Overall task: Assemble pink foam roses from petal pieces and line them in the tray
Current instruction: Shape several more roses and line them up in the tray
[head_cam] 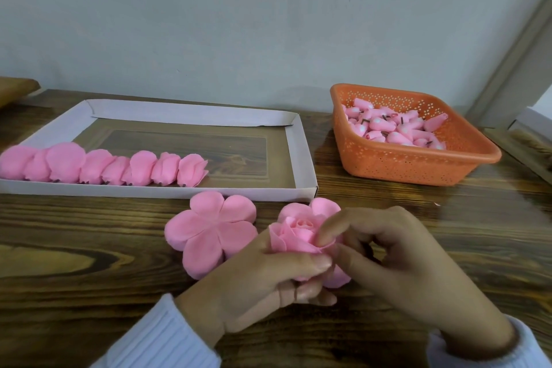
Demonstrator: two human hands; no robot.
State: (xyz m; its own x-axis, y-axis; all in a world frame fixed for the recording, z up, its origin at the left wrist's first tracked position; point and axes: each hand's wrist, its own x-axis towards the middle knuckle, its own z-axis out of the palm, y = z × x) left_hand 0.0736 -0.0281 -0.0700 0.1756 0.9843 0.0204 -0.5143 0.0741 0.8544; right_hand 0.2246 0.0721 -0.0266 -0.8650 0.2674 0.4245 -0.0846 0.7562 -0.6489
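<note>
Just before the tray's (301, 155) near-right corner, the left hand (257, 278) curls round a rose (298, 233), steadying it while the right hand (397, 257) pinches an outer petal, apparently to shape it. A 5-lobed petal piece (209, 233) waits left of it. Both hands hide the rose's base.

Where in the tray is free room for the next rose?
Free: the tray floor right of the row of roses, and behind it. Crowded: before the tray, where the left hand and right hand hold the rose beside the flat petals.
</note>
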